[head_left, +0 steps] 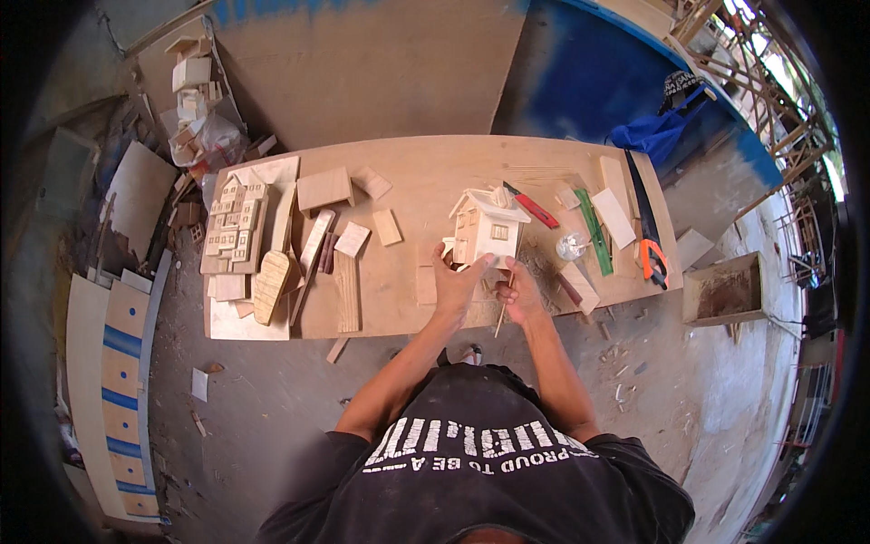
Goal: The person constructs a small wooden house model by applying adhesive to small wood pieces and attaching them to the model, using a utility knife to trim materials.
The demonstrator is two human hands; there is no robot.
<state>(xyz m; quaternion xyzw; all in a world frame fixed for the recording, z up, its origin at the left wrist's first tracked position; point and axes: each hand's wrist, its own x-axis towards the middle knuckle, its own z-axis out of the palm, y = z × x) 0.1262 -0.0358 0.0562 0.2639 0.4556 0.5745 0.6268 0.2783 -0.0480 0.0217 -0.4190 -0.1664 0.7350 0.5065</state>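
Observation:
A small wooden model house [485, 225] with a pitched roof and little windows is held upright at the middle of the workbench, near its front. My left hand [456, 288] grips its lower left, fingers wrapped at the side and thumb underneath the front. My right hand [517, 292] is closed at its lower right corner, thumb on the base, with a thin stick [499, 322] hanging down beside the fingers; whether that hand grips the stick is unclear. Near the house lie a red-handled tool [535, 208], a small clear container [571, 246] and green strips [594, 231].
The plywood workbench [417, 168] carries wood blocks [323, 189], a wooden model building [236, 227] at left and an orange-handled saw [652, 261] at right. A blue bag [648, 136] sits behind. Offcuts [190, 77] pile back left; a box [720, 290] stands right, painted boards [127, 381] left.

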